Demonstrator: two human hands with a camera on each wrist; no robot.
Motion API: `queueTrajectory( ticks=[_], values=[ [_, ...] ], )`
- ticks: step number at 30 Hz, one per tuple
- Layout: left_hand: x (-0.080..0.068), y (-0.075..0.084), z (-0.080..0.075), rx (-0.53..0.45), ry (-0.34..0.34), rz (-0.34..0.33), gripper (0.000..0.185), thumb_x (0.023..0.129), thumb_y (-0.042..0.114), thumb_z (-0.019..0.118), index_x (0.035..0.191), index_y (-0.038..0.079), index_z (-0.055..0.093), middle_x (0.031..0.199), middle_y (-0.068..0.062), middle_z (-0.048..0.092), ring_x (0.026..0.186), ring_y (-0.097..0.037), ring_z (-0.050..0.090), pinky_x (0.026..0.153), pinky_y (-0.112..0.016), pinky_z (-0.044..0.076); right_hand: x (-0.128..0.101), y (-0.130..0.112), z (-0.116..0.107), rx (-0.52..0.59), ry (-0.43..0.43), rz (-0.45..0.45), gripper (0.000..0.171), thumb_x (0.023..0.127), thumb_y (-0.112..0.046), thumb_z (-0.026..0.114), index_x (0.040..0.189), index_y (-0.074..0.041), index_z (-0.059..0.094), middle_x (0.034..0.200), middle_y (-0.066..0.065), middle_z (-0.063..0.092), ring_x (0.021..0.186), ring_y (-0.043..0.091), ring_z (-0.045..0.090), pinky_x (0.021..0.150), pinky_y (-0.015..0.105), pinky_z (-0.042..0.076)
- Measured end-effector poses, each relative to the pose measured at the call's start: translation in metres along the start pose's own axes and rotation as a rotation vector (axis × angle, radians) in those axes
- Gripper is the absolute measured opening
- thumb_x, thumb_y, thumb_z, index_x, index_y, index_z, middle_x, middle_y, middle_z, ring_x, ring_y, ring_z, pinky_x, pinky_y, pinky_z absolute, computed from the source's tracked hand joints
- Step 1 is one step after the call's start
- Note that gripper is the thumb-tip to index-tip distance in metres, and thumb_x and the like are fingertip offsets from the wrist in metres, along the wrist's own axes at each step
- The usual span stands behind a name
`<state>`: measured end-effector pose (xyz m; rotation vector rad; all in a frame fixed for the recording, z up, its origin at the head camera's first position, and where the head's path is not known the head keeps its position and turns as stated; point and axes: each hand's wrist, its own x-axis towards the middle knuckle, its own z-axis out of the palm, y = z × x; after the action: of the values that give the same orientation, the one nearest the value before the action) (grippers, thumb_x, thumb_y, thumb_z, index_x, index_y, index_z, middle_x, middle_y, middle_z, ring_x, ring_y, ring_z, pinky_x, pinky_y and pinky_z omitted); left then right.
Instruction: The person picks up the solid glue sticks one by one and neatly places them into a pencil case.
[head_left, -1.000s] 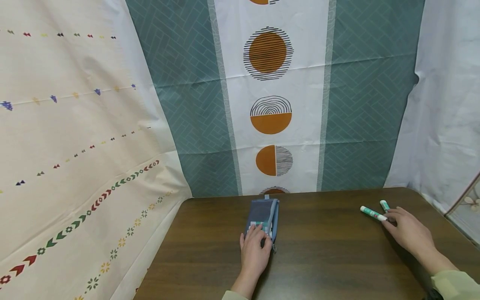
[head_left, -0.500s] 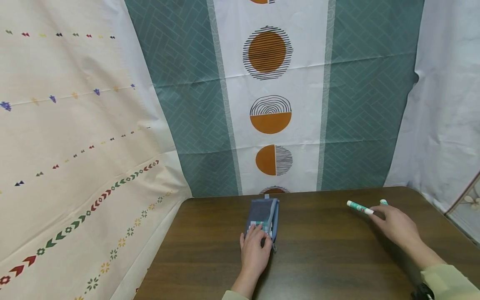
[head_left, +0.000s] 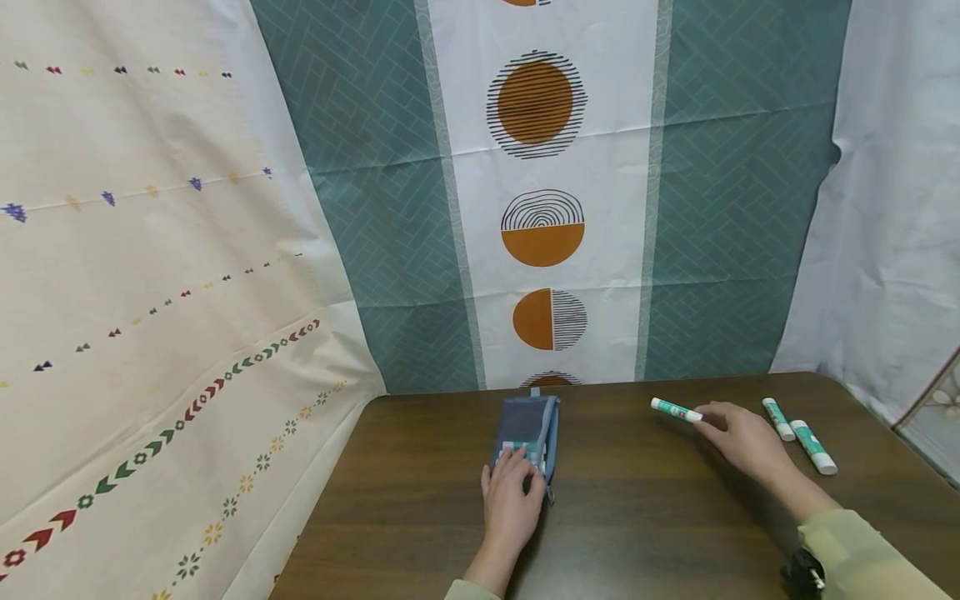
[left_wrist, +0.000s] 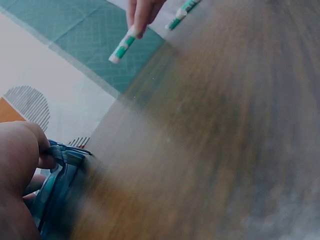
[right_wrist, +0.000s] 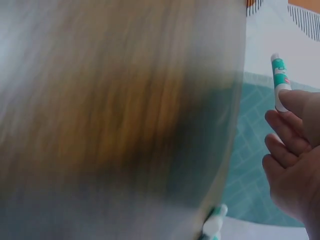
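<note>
A grey-blue pencil pouch [head_left: 527,427] lies on the dark wooden table [head_left: 645,525], with white and teal items showing in its mouth. My left hand [head_left: 516,467] lies on its near end, fingers on top and thumb at the right edge; in the left wrist view the left hand [left_wrist: 20,160] pinches the pouch's rim [left_wrist: 67,156]. My right hand [head_left: 705,417] pinches one end of a green-and-white marker [head_left: 675,409] above the table, right of the pouch. The same marker [right_wrist: 280,75] sticks out past the right fingertips [right_wrist: 295,102].
Two more green-and-white markers [head_left: 777,418] [head_left: 812,447] lie on the table to the right of my right hand. Patterned cloth hangs behind and to the left of the table. The table's right corner lies just beyond the markers.
My right hand has lifted one marker and carried it left toward the pouch, uncovering the two markers still on the table. The left hand has stayed on the pouch.
</note>
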<state>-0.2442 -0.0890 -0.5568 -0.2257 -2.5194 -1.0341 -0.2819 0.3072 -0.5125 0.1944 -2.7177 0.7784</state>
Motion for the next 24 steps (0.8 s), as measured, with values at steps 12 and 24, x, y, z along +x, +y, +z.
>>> queueTrajectory(
  ticks=[12,24],
  values=[
    [-0.001,-0.001,-0.003,0.002,-0.008,0.004,0.023,0.099,0.014,0.073,0.079,0.024,0.067,0.145,-0.010,0.072,0.148,-0.038,0.056,0.120,-0.080,0.025,0.013,-0.030,0.023,0.085,-0.067,-0.019,0.029,0.104,-0.022,0.077,0.125,-0.003,0.079,0.131,0.028,0.073,0.120,0.053,0.067,0.093,0.070,0.054],
    [-0.001,0.003,-0.004,-0.002,-0.007,0.015,0.023,0.099,0.012,0.072,0.078,0.021,0.066,0.145,-0.011,0.072,0.149,-0.039,0.054,0.120,-0.081,0.025,0.023,-0.057,0.049,0.158,-0.123,-0.075,0.025,0.103,-0.019,0.079,0.124,-0.006,0.080,0.128,0.019,0.076,0.120,0.046,0.069,0.094,0.066,0.056]
  ],
)
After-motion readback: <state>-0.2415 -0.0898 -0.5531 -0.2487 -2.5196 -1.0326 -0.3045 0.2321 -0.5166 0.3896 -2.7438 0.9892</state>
